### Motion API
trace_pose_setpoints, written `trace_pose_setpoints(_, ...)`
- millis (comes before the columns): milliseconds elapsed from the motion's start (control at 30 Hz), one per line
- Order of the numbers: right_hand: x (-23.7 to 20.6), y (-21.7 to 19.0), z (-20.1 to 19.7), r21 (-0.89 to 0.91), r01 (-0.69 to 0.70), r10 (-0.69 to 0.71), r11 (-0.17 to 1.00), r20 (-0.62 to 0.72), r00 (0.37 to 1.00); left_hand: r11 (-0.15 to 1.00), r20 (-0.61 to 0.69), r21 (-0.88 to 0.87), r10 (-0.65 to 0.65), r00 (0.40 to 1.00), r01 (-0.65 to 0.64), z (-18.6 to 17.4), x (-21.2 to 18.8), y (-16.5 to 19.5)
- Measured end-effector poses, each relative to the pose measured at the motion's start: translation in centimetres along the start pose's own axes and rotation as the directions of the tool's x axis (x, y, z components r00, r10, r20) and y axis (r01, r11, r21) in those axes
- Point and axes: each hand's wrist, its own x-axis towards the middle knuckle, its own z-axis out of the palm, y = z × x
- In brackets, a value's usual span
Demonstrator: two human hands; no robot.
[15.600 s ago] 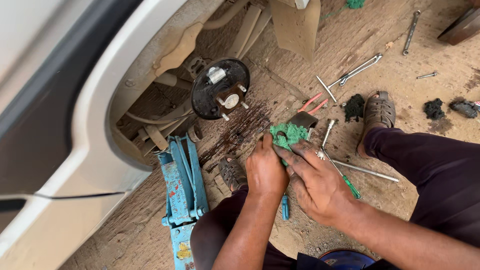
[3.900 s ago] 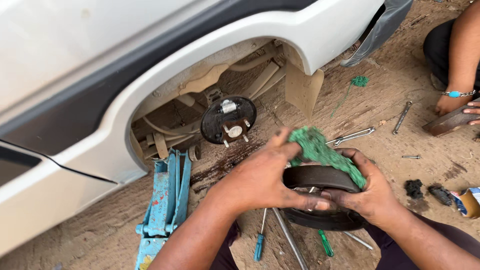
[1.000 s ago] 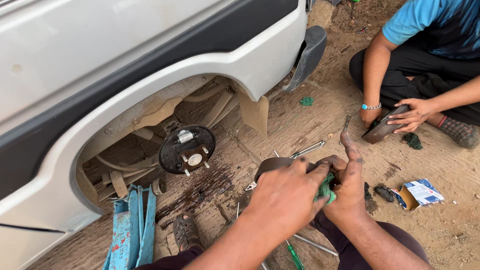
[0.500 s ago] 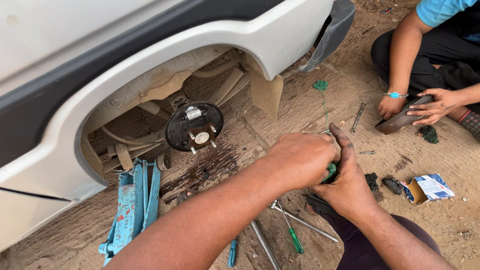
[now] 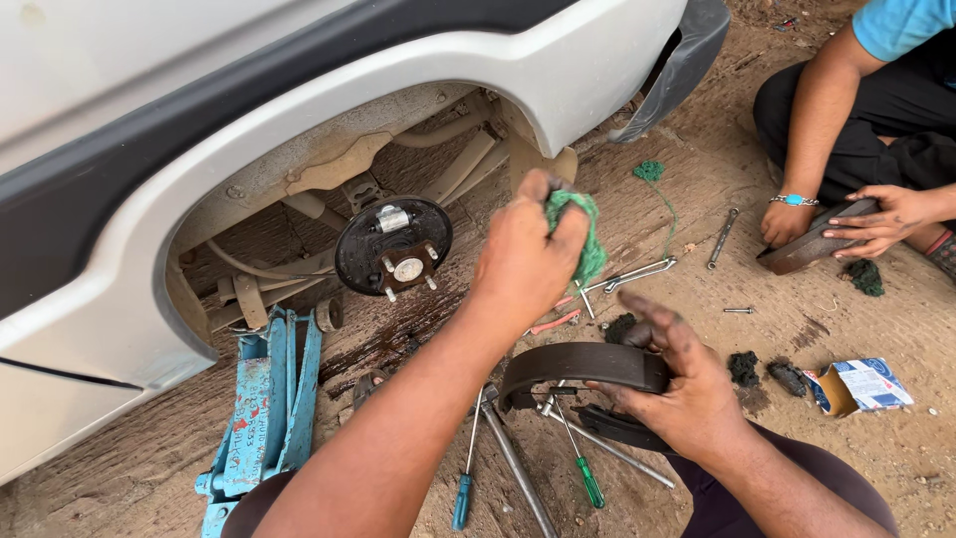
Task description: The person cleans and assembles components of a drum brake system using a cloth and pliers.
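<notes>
Two hands busy: left hand (image 5: 523,254) lifted, fingers bunched round a green rag (image 5: 581,231) – clear of the part, it seems. Right hand (image 5: 687,399) grips the curved brake shoe (image 5: 583,364) low over tools on the dirt, lining up – prob. for wiping.

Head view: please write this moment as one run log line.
left hand: green rag raised | right hand: holds brake shoe | floor jack under car

It was an open-air roadside repair spot: a jacked-up car (image 5: 299,110) with its wheel off, blue floor jack (image 5: 261,408), tools scattered on dirt ground (image 5: 896,458).
</notes>
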Motion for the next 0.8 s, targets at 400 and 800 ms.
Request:
trace_pose_setpoints(400, 0.2, 2.6, -1.2, -0.054, 0.314, -0.317, 0.948, -0.257, 0.913, 0.685, -0.036, 0.316, 0.699, 0.714, -0.656, 4.3, -7.8, -3.3)
trace_pose_setpoints(800, -0.1, 3.5, -0.9, -0.331, 0.408, -0.484, 0.851, -0.195, 0.853, 0.877, 0.162, 0.347, 0.293, 0.942, -0.333, 3.4, -3.8, -2.1)
